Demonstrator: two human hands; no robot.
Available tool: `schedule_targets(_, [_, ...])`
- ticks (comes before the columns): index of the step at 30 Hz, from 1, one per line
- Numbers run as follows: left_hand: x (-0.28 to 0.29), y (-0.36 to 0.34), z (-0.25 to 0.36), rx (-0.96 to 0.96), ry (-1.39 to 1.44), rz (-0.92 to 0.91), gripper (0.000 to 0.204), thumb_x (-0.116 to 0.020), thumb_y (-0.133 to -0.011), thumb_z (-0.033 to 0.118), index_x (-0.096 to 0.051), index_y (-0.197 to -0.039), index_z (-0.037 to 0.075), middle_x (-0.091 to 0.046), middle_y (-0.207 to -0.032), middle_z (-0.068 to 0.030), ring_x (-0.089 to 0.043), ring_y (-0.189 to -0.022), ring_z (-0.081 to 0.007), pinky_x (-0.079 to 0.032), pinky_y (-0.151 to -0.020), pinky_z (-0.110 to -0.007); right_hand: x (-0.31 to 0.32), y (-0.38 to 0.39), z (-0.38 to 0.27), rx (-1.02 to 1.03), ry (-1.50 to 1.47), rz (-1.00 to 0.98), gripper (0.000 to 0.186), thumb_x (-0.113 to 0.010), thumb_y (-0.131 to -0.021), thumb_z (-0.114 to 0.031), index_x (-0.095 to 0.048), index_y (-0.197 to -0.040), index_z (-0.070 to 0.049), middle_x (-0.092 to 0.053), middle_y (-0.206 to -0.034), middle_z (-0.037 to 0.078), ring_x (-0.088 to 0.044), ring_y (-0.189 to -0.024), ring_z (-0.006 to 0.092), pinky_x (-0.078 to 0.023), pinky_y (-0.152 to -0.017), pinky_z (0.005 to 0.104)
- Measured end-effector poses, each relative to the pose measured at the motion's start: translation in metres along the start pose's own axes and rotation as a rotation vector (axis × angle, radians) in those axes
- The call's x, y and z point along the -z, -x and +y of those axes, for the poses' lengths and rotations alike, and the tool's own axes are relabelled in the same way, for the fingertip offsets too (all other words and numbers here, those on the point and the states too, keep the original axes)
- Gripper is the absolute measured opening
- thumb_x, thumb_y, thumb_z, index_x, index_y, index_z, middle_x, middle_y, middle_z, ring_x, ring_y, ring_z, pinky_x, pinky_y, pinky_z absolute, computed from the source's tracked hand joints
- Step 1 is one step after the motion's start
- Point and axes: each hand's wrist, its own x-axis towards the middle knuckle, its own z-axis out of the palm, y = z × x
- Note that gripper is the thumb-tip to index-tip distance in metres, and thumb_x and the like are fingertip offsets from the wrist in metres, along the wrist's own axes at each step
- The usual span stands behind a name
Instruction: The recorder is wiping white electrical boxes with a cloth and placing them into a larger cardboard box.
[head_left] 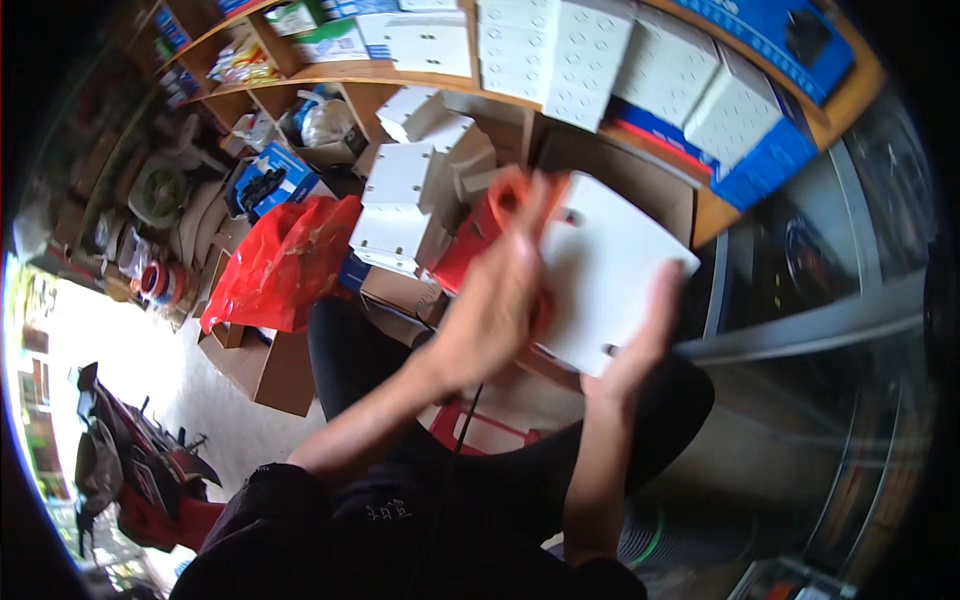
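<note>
A white, flat-faced square box (615, 270) with small dark holes near its corners is held up above my lap. My right hand (632, 350) grips its lower right edge, the thumb lying along the front face. At the box's left side is my left hand (492, 305), blurred by motion, its fingers pointing up and bent around a soft orange-red piece (510, 198) that looks like cloth. More orange-red shows between this hand and the box's edge. What lies behind the box is hidden.
White boxes (398, 178) are stacked in front of me, left of centre. A red plastic bag (285, 262) covers part of a cardboard carton (265, 370). Wooden shelves (360, 72) hold packages and more white boxes. A glass cabinet (790, 250) stands right, a motorbike (150, 470) left.
</note>
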Motion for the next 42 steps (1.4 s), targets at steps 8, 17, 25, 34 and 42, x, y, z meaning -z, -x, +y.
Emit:
schedule_targets(8, [0.019,-0.032,-0.004,0.036,0.388,-0.052,0.065,-0.031,-0.114,0.036,-0.015,-0.163,-0.003,-0.036,-0.162,-0.0263,-0.038,-0.150,-0.0301,-0.029,-0.120,-0.035,-0.005,0.004,-0.001,-0.041,0.395,-0.292,0.065,-0.050,-0.105,-0.052,-0.053,-0.137,0.004,-0.060,-0.132,0.017,-0.059,-0.122,0.0264,-0.046,-0.101,0.0403])
schedule_targets(17, [0.012,-0.016,-0.025,0.356,0.730,-0.232,0.059,-0.034,-0.113,0.045,-0.040,-0.151,0.000,-0.058,-0.086,-0.0081,-0.064,-0.062,-0.0160,-0.056,-0.066,-0.025,-0.012,-0.003,-0.007,-0.093,0.070,-0.175,0.067,-0.045,-0.107,-0.051,-0.040,-0.151,-0.001,-0.051,-0.147,0.017,-0.053,-0.134,0.0295,-0.040,-0.113,0.0430])
schedule_targets(25, [0.055,-0.070,-0.007,0.119,0.086,-0.310,0.037,-0.062,-0.099,0.030,-0.077,-0.086,-0.002,-0.066,-0.064,-0.0150,-0.061,-0.055,-0.0211,-0.048,-0.058,-0.039,0.008,-0.025,-0.045,0.105,0.491,-0.911,0.095,-0.069,-0.092,-0.055,-0.028,-0.159,-0.001,-0.041,-0.151,0.022,-0.044,-0.139,0.0297,-0.036,-0.114,0.0443])
schedule_targets(34, [0.049,-0.092,0.056,-0.385,0.044,0.190,0.025,-0.068,-0.094,0.016,-0.070,-0.079,-0.004,-0.070,-0.077,-0.0170,-0.069,-0.072,-0.0310,-0.054,-0.068,-0.041,0.015,-0.017,-0.016,0.288,0.544,-0.223,0.063,-0.063,-0.103,-0.041,-0.042,-0.150,-0.005,-0.047,-0.149,0.016,-0.054,-0.129,0.0280,-0.047,-0.105,0.0408])
schedule_targets(42, [0.017,-0.088,0.057,-0.505,-0.003,-0.047,0.039,-0.059,-0.101,0.026,-0.060,-0.131,0.002,-0.050,-0.144,-0.0273,-0.048,-0.136,-0.0408,-0.041,-0.112,-0.044,-0.019,-0.007,-0.007,-0.033,-0.214,-0.246,0.068,-0.036,-0.109,-0.057,-0.032,-0.158,-0.010,-0.047,-0.152,0.010,-0.048,-0.141,0.0241,-0.040,-0.117,0.0412])
